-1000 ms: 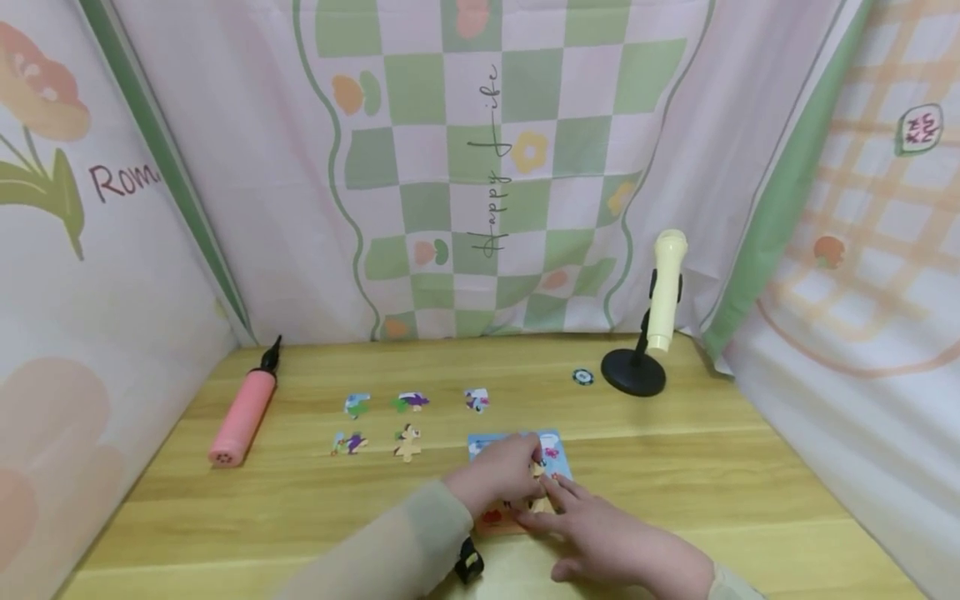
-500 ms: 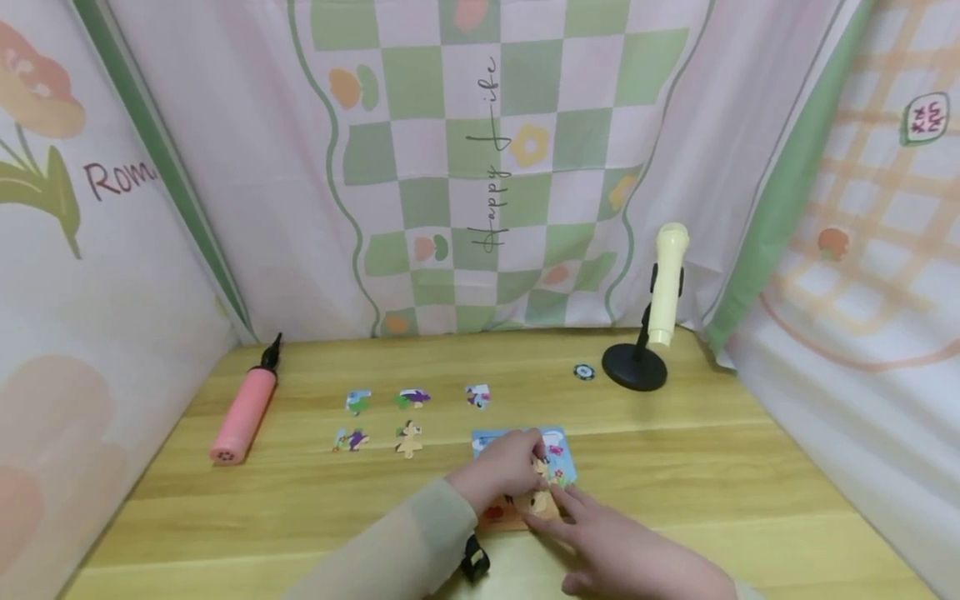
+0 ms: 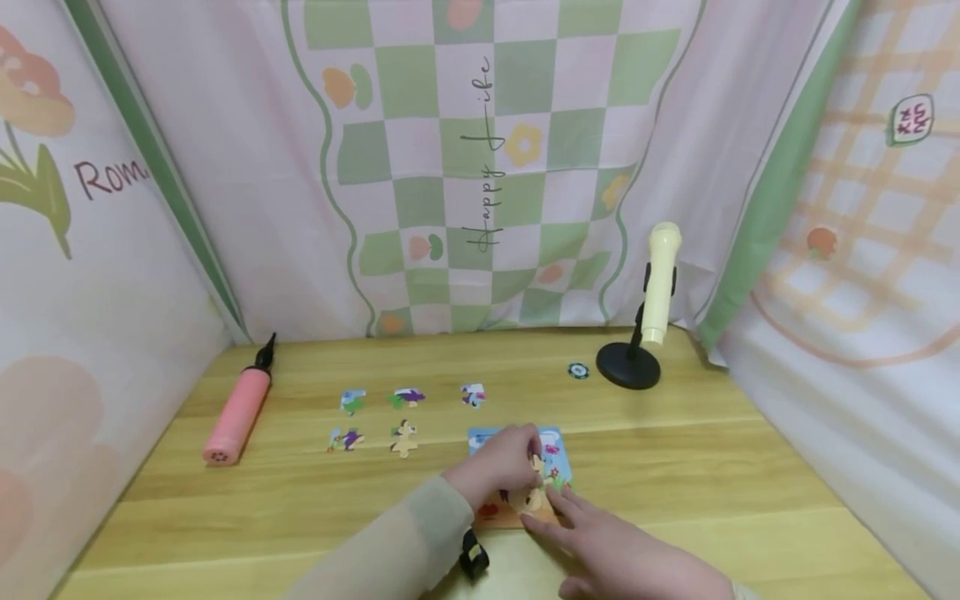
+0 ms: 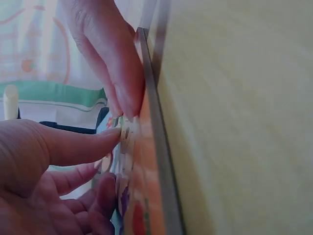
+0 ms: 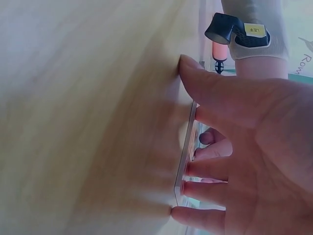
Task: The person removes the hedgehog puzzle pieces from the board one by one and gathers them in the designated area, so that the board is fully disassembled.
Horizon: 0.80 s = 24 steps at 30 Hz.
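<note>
A flat puzzle board (image 3: 557, 437), with a blue top and an orange lower edge, lies on the table under both hands. My left hand (image 3: 501, 458) reaches over it, thumb and curled fingers pinching a beige puzzle piece (image 3: 536, 464) mostly covered by the hand. In the left wrist view the left thumb (image 4: 83, 144) tip sits close against the board's face. My right hand (image 3: 607, 537) spreads straight fingers over the board's right and lower edges. From the right wrist view, the right hand's fingertips (image 5: 208, 169) rest on the board, thumb on the table beyond its edge.
Loose puzzle pieces lie left of the board: a beige one (image 3: 403, 439), purple ones (image 3: 347, 439) and several others. A pink hand pump (image 3: 238, 414) lies at the far left. Back right stand a cream toy microphone (image 3: 660, 283) on a black base and a poker chip (image 3: 578, 371).
The view shifts slightly. Both hands stay over the board with only small finger movements, and the loose pieces keep their places.
</note>
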Available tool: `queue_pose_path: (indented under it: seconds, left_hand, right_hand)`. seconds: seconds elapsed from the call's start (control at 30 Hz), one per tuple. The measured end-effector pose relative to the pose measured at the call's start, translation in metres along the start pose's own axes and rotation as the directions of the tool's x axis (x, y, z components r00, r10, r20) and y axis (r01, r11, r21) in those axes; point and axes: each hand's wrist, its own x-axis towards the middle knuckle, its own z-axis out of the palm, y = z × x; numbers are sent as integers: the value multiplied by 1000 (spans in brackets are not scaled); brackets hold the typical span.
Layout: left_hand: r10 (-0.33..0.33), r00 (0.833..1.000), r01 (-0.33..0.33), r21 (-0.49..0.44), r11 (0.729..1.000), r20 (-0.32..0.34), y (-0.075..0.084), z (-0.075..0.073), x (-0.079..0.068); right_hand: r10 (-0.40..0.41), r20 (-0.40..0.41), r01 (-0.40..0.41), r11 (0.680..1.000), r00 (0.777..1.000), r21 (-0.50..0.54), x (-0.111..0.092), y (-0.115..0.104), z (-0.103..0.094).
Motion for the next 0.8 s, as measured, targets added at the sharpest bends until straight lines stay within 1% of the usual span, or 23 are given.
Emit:
queue_pose_path:
  seconds: [0.13,0.23,0.33,0.43,0.57,0.63,0.73,0.8]
  left_hand:
    - [-32,999,30,-99,995,-20,-1,4,2]
    - [-52,998,46,-171,984,-32,-1,5,3]
    - [-42,997,28,-223,974,-61,-1,0,3]
    - [-19,993,-12,-258,966,-115,-2,-12,4]
    - [7,985,-54,-268,962,-175,-13,-38,6]
    - [16,981,-69,-271,960,-191,-23,-51,8]
    - [-1,979,-50,-247,968,-202,-40,-68,7]
    - [-8,977,-40,-219,975,-215,-52,-77,6]
  right_hand:
    - [2,-4,-2,1000,1000,2,0,0,0]
    - [1,-9,-1,1000,1000,-2,-1,-1,-1]
    - [4,-9,-4,1000,1000,-3,-1,-1,-1]
    - [15,8,-15,1000,1000,5,-1,-1,-1]
    - [44,37,-45,999,998,21,1,-1,-2]
    - [71,49,-73,997,996,35,1,0,-3]
    - [106,51,-109,993,993,49,0,4,-3]
    - [120,52,-124,990,991,66,-2,8,-4]
